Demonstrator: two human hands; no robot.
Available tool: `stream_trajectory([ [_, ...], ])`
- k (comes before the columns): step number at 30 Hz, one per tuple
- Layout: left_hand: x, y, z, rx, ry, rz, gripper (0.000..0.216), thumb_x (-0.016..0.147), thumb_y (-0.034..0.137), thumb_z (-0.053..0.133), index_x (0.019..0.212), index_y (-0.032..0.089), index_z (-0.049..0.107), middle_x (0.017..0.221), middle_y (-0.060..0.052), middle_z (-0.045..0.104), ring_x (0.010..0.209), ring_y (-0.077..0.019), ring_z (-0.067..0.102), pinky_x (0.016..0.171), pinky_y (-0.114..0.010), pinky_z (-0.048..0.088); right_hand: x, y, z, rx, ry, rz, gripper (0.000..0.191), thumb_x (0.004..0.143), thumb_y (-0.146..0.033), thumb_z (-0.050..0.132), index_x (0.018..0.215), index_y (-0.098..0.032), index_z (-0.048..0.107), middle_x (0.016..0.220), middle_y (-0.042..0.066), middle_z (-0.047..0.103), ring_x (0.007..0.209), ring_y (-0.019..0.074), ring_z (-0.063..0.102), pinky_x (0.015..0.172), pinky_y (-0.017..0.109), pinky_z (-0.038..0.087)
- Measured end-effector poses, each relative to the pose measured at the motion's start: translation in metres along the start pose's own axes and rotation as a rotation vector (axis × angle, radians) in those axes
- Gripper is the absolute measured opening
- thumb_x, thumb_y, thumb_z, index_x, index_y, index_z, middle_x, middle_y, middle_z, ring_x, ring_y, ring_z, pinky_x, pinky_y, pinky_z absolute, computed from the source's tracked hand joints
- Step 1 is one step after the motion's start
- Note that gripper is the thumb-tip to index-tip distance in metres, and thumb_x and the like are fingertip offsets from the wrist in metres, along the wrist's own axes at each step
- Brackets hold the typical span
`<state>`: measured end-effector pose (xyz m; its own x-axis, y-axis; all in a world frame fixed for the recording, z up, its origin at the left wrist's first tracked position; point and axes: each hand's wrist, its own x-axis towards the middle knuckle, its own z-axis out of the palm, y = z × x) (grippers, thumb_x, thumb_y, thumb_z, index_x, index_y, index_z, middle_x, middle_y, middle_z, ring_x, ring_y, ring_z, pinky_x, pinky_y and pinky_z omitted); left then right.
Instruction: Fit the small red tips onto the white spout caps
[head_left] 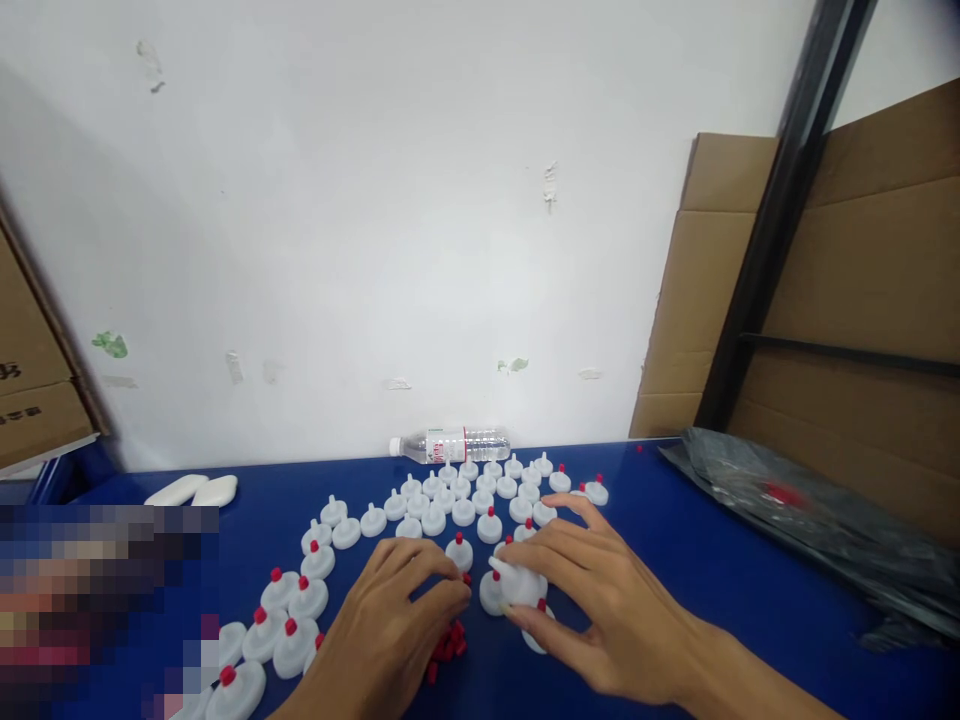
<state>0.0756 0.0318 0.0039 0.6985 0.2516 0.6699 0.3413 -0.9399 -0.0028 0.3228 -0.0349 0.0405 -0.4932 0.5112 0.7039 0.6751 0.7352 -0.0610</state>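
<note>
My right hand (607,590) grips a white plastic nozzle lid (519,582) between thumb and fingers, its bare spout tilted to the left. My left hand (397,610) is closed in a pinch, with a small red cap (466,578) showing at the fingertips. Just below it lies a pile of loose red caps (450,640), partly hidden by the hand. Round white lids stand about both hands; some carry red caps, like the lid (459,552) between them. Others have bare spouts, like the lid (433,518) farther back.
A clear labelled bottle (450,445) lies along the wall. Two white oval objects (214,490) rest at the back left of the blue table (720,600). A grey plastic bag (810,530) lies on the right, near cardboard (697,290) and a dark metal post (772,220).
</note>
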Motion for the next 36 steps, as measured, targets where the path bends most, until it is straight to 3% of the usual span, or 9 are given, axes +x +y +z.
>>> stream_trajectory([
  [9,0.0,-0.003,-0.001,0.03,-0.036,-0.035,0.028,0.094,-0.002,0.051,0.106,0.021,0.061,0.094,-0.003,0.068,0.087,-0.021,0.058,0.076,-0.035,0.048,0.001,0.0,0.0,0.009,0.004,0.0,0.024,0.1,-0.028,0.062,0.123,-0.02,0.061,0.097,0.003,0.076,0.084,0.0184,0.072,0.111,0.044,0.036],
  [17,-0.01,-0.01,0.016,0.078,-0.115,-0.121,0.026,0.091,0.002,0.058,0.106,0.022,0.067,0.096,-0.003,0.074,0.1,-0.0284,0.062,0.082,-0.042,0.05,0.0,0.001,0.001,-0.002,-0.005,0.008,0.024,0.101,-0.029,0.062,0.123,-0.02,0.061,0.096,0.002,0.076,0.083,0.018,0.072,0.111,0.045,0.034],
  [24,-0.007,-0.013,0.013,0.066,-0.134,-0.078,0.024,0.093,0.007,0.062,0.104,0.026,0.071,0.089,0.002,0.074,0.092,-0.021,0.061,0.076,-0.033,0.045,0.0,0.001,0.001,-0.01,-0.021,0.012,0.023,0.101,-0.03,0.06,0.123,-0.02,0.062,0.094,0.002,0.075,0.081,0.0177,0.071,0.11,0.046,0.037],
  [29,-0.007,-0.016,0.014,0.052,-0.121,-0.042,0.016,0.095,0.013,0.065,0.098,0.027,0.073,0.086,0.002,0.073,0.087,-0.0197,0.058,0.072,-0.031,0.042,-0.001,0.001,0.002,0.005,-0.018,0.01,0.023,0.101,-0.03,0.061,0.121,-0.019,0.061,0.092,0.002,0.074,0.081,0.018,0.071,0.114,0.047,0.031],
  [36,-0.01,-0.017,0.013,0.094,-0.134,-0.041,0.026,0.091,0.003,0.06,0.101,0.024,0.069,0.09,-0.001,0.07,0.09,-0.0214,0.056,0.074,-0.032,0.043,-0.001,0.001,0.001,-0.001,-0.019,0.01,0.025,0.101,-0.03,0.061,0.123,-0.019,0.06,0.094,0.003,0.075,0.082,0.0188,0.072,0.111,0.047,0.034],
])
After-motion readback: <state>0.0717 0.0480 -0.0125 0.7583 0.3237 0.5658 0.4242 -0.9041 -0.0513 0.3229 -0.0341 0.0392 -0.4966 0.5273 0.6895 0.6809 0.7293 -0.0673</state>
